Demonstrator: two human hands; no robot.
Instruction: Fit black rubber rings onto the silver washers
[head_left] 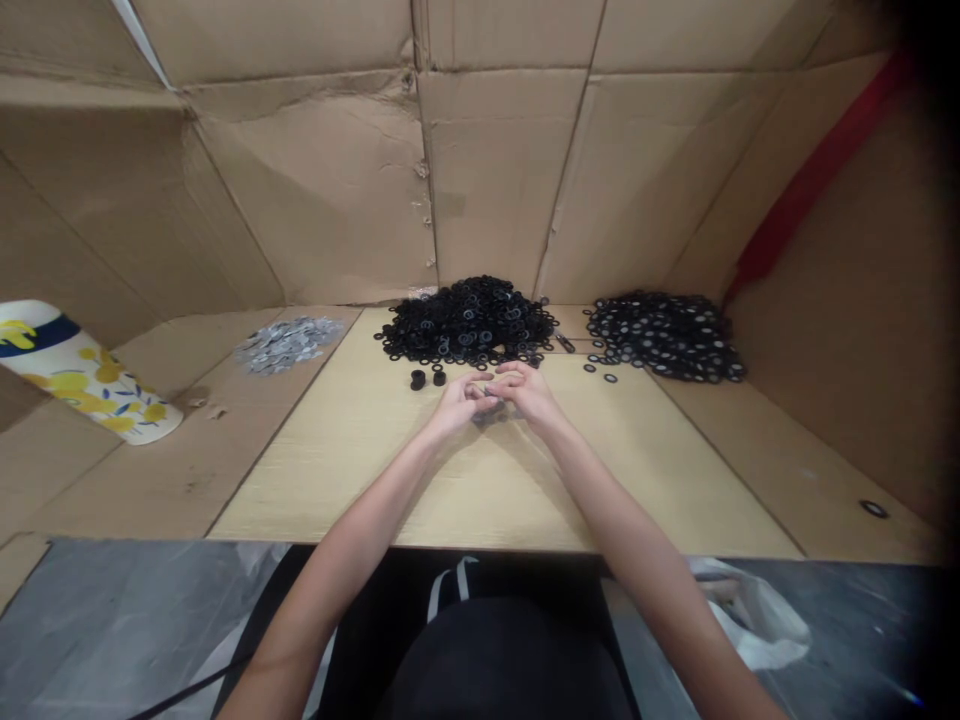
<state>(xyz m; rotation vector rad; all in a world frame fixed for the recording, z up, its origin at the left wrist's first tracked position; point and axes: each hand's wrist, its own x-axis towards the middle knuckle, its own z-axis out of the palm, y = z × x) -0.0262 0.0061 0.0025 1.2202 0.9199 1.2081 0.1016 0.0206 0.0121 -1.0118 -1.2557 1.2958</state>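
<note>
My left hand (459,400) and my right hand (529,392) meet over the middle of a pale wooden board (375,480), fingers curled together round small parts that I cannot make out. A small heap of grey pieces (491,415) lies under them. Just beyond is a big pile of black rings (469,320). Two short stacks of black rings (427,378) stand left of my hands. A second pile of black rings with light centres (664,335) lies to the right. A heap of silver washers (286,343) lies at the far left.
Cardboard walls (495,170) enclose the work surface at the back and sides. A white cup with yellow and blue print (82,375) lies on its side at the left. One stray black ring (874,508) sits at the right edge. A white plastic bag (750,610) hangs below.
</note>
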